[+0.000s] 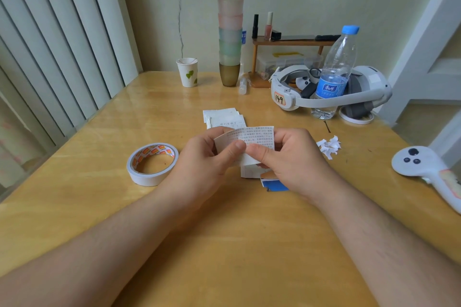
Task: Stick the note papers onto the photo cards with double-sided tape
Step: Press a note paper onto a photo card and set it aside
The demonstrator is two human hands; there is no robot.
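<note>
Note paper held above the table, between both hands.

The note paper (252, 143), white with printed text and curled, is pinched by the left hand (212, 157) and right hand (287, 157) thumbs; photo cards (272, 183) lie beneath, the tape roll (152, 163) just left, a paper stack (224, 118) behind.

Both hands met over the wooden table (224, 244). The left hand (199, 157) and the right hand (294, 157) together pinched a printed note paper (257, 136), thumbs touching on its lower edge. Beneath the right hand lay what looked like photo cards (273, 185), mostly hidden. A roll of double-sided tape (152, 163) sat just left of the left hand. More note papers (223, 117) lay stacked beyond, and white paper scraps (329, 146) lay to the right.
</note>
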